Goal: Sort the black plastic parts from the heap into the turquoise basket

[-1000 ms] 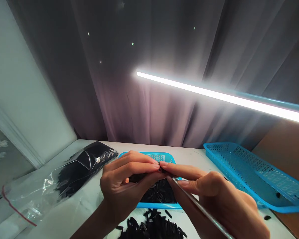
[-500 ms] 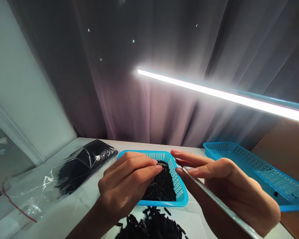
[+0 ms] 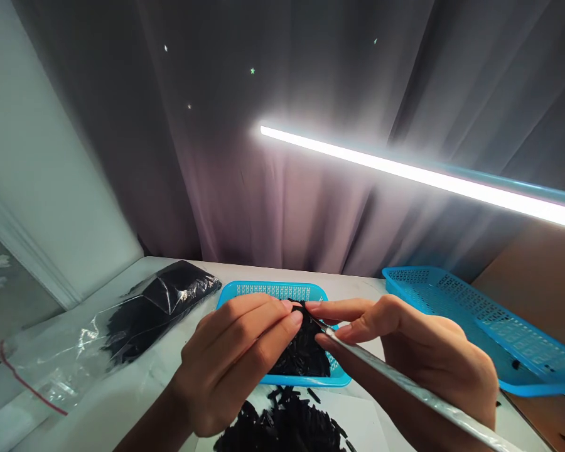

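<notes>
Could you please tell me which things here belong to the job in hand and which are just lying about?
Seemingly in use:
Left hand, pinching a small black piece
Right hand, gripping a slim tool
Blue basket, partly hidden by the hands
Loose black pile in front

Seemingly lying about:
Clear bag with black contents, left
Second blue basket, right

White tabletop [image 3: 358,286], faintly marbled. At left lies a clear plastic bag [image 3: 89,339] with a red strip near its end. A perforated blue basket [image 3: 306,380] stands at centre; before it, a white sheet [image 3: 370,427] bears loose black strips [image 3: 282,427]. A second blue basket [image 3: 494,336] occupies the right side.
</notes>
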Available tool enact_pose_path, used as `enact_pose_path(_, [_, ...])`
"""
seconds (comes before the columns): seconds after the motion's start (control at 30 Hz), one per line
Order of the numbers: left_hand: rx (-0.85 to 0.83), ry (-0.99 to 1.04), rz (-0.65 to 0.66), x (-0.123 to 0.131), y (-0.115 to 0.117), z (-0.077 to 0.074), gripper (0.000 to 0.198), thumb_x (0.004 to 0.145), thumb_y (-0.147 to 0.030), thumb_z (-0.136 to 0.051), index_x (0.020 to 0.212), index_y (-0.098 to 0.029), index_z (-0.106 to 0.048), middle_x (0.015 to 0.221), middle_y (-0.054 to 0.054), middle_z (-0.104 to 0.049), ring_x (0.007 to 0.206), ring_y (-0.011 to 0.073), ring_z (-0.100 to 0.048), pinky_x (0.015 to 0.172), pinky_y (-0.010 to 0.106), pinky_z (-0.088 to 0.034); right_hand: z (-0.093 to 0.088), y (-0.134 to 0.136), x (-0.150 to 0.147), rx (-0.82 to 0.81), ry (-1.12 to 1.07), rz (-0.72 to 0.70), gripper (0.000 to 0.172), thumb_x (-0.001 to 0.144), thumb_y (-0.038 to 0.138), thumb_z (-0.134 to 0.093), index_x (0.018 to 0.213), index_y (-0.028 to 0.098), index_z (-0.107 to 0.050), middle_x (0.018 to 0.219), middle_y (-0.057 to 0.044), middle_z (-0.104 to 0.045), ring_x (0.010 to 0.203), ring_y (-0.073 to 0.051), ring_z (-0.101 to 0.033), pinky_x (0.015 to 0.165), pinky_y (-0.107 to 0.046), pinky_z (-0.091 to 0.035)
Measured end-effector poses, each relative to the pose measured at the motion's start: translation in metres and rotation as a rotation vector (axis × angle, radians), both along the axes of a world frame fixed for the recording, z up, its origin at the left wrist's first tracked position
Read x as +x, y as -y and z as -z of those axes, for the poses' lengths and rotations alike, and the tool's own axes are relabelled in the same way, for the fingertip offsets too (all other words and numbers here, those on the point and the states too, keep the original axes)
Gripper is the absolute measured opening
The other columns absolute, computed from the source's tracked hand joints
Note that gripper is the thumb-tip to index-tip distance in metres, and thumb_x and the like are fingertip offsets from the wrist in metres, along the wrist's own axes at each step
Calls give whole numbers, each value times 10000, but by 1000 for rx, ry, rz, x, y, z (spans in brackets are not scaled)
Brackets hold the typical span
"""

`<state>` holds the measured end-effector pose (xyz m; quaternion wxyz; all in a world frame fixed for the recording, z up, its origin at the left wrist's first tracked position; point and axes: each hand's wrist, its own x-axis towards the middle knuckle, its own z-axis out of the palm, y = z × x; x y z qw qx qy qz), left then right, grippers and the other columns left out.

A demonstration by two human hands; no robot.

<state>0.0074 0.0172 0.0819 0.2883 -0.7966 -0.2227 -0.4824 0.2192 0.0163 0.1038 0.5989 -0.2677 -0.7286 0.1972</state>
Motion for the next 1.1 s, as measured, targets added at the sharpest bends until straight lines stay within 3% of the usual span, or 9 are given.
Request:
enact_pose_path(0.27, [38,7,-20,5,5,-11,219,852,7,-688,1037,-84,-762,1035,69,-774,1031,166,-700,961,245,-582,-1,2,-1,-45,-35,-12,193,768,120,-818,728,229,-663,833,-17,-820,729,-238,-799,695,-317,-667])
enact_pose_path(0.5, [-2,-24,8,-1,5,-8,242,881,6,-655,1089,-86,-736,1091,86,-760,1087,183,-687,966,283,-590,-2,0,0,9,-25,-54,214,742,86,-832,728,228,-672,821,-16,-813,749,-248,-798,673,-325,-667])
enact_pose_path(0.67, [-109,37,124,-2,0,-9,207,926,-43,-612,1082,-126,-718,1068,68,-764,1034,192,-705,851,303,-637,-3,-1,1,25,-22,-111,224,727,92,-849,731,240,-681,840,-20,-817,742,-252,-797,602,-315,-667])
enact_pose_path(0.83, [-210,182,363,1,-12,-15,147,866,-29,-699,971,-130,-717,899,51,-762,836,159,-718,713,275,-635,2,-3,3,66,23,-171,226,746,79,-827,761,245,-674,920,-20,-824,782,-253,-799,667,-344,-677])
enact_pose_path(0.97, [-367,253,455,4,-15,-19,167,853,-35,-728,943,-176,-722,836,19,-764,778,145,-721,702,274,-621,7,1,1,154,72,-89,220,783,77,-766,728,240,-629,937,-47,-823,758,-265,-793,613,-346,-670])
enact_pose_path(1.1, [-504,291,516,7,-14,-21,125,825,-50,-761,842,-165,-714,755,13,-755,714,132,-716,688,255,-608,8,6,-2,199,126,-9,324,795,30,-708,656,234,-499,912,-2,-819,697,-185,-775,569,-240,-635])
